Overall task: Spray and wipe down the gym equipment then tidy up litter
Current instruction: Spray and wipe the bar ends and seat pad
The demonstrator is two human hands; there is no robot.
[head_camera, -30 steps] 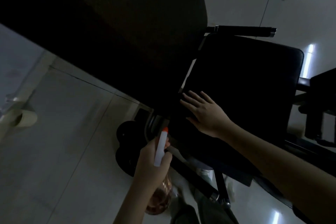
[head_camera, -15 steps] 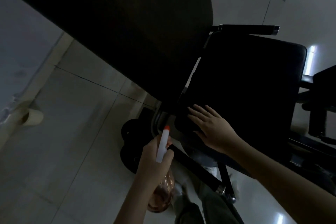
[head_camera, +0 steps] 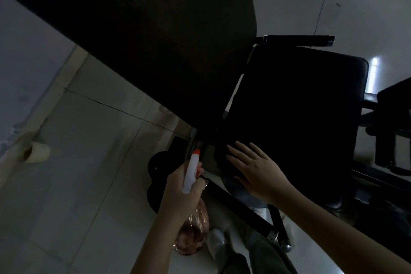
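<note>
– At the near corner of the seat pad (head_camera: 300, 107), what do the hands show?

– Right hand (head_camera: 260, 173) lies flat on the pad, fingers (head_camera: 239, 151) straight and spread, gripping nothing I can make out. Whether a dark cloth sits under the palm, the poor light does not let me tell. Left hand (head_camera: 178, 189) is wrapped round the neck of the spray bottle (head_camera: 193, 233), just left of the pad's corner and apart from it, above the floor (head_camera: 89, 184).

– Position of the bottle against that hand's fingers?

– White sprayer head (head_camera: 190, 173) rises out of the top of the fist, with the orange nozzle (head_camera: 196, 152) pointing away toward the bench frame (head_camera: 240, 207). The translucent body hangs below the fist. Fingers are curled round the trigger side, though I cannot confirm one is on the trigger.

– Handling assessment?

– Judged light, thin-walled plastic: stiff at the neck, yielding at the belly, liable to be slick if wet. The neck is the proper hold, as taken. The pad looks like smooth padded vinyl, so firm, flat pressure should suit it.
</note>
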